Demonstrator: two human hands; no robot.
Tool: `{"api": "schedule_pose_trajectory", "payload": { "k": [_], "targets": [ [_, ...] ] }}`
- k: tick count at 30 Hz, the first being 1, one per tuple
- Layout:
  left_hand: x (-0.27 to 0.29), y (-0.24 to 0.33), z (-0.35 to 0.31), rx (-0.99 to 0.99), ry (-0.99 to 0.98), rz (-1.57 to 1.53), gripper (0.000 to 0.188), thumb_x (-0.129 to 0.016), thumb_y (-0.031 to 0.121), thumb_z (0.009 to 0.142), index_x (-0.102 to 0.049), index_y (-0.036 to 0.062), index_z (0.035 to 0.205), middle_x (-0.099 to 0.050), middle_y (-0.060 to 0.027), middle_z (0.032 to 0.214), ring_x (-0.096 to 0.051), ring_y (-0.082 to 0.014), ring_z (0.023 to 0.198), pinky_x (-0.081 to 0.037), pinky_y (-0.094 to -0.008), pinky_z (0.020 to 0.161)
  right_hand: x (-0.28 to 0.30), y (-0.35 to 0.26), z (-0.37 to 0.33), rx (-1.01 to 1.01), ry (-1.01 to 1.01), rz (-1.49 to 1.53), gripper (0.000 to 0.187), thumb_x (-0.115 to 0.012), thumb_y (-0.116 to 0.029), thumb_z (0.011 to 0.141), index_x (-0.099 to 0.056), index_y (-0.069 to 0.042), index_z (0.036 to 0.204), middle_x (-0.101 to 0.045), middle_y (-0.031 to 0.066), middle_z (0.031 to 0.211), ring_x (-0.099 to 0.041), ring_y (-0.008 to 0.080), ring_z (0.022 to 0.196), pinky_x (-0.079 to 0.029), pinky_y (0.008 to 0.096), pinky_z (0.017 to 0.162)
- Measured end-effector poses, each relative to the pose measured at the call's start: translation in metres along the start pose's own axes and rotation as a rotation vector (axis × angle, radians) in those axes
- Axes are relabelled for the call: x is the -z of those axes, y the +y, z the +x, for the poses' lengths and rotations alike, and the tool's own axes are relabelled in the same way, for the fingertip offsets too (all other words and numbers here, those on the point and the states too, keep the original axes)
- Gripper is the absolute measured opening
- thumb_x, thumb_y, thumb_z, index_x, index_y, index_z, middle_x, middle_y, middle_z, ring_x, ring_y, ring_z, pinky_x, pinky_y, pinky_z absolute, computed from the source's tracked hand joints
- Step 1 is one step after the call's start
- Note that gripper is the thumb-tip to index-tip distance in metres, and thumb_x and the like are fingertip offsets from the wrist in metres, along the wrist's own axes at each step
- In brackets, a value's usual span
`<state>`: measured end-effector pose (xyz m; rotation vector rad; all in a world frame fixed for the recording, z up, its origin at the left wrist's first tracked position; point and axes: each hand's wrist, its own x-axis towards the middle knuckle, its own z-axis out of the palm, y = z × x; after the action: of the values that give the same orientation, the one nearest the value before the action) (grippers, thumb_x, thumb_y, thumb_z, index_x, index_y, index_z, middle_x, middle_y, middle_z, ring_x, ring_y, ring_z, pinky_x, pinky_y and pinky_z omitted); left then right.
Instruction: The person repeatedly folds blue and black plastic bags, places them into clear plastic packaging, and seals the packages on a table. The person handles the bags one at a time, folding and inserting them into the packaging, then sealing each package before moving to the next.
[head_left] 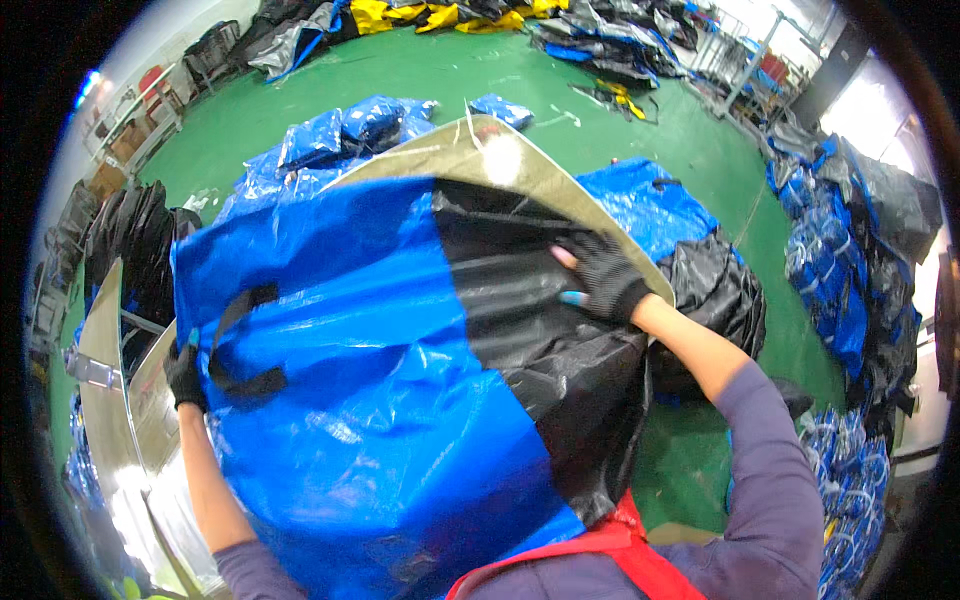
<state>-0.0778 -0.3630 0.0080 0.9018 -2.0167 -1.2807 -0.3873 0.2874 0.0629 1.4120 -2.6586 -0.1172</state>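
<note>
A large blue-and-black woven plastic bag (370,330) lies spread over a shiny metal-topped table (520,150) in front of me. A black strap handle (235,345) loops from its blue left part. My left hand (185,375), in a black glove, holds the bag's left edge; its thumb is on top and the other fingers are mostly hidden. My right hand (605,278), in a dark striped glove with some fingertips uncovered, rests on the black part. Its fingers are stretched out and apart, pressing on the wrinkled material.
Blue plastic-wrapped bundles (340,135) sit beyond the table. A blue-and-black bag pile (700,270) is right of it. More stacks (840,270) line the far right, and black and yellow material (440,15) lies at the back of the green floor (470,70).
</note>
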Motion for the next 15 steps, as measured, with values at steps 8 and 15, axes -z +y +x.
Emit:
{"api": "schedule_pose_trajectory", "payload": {
  "k": [8, 15],
  "targets": [
    [-0.033, 0.043, -0.125, -0.412, 0.060, 0.823, 0.073, -0.059, 0.040, 0.087, -0.031, 0.0032, 0.144, -0.041, -0.0245, 0.141, -0.040, -0.0388, 0.129, -0.031, -0.0436, 0.107, -0.028, 0.084, -0.032, -0.756, -0.139, 0.846, 0.053, -0.057, -0.047, 0.087, -0.054, -0.002, 0.115, -0.066, 0.0221, 0.103, -0.064, 0.0395, 0.089, -0.050, 0.0423, 0.075],
    [-0.227, 0.177, -0.272, -0.818, -0.854, 0.905, 0.079, -0.060, 0.057, 0.075, -0.037, 0.0226, 0.143, -0.027, -0.0145, 0.152, -0.013, -0.0428, 0.142, -0.006, -0.0641, 0.110, 0.014, 0.032, 0.018, -0.116, 0.409, 0.576, 0.029, -0.060, -0.031, 0.090, -0.060, -0.002, 0.089, -0.061, 0.0102, 0.078, -0.058, 0.0165, 0.070, -0.048, 0.0316, 0.066]
  ]
}}
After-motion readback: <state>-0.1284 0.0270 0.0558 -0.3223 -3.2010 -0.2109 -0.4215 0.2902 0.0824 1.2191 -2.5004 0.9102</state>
